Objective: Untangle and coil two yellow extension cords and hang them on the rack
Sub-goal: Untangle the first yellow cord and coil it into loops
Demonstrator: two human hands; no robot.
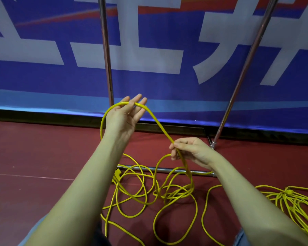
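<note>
Even, fairly bright indoor light, soft shadows only. Specular streaks on the two chromed steel rack poles (they bow outward, wide-angle distortion). Bare forearms at bottom edge stretched, slightly soft. Dark red floor shows mild sheen.

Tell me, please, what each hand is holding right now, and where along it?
Both hold one yellow cord. The left hand carries the top of a raised loop across its straight fingers; the right hand pinches the same strand lower down, above the tangle on the floor.
</note>
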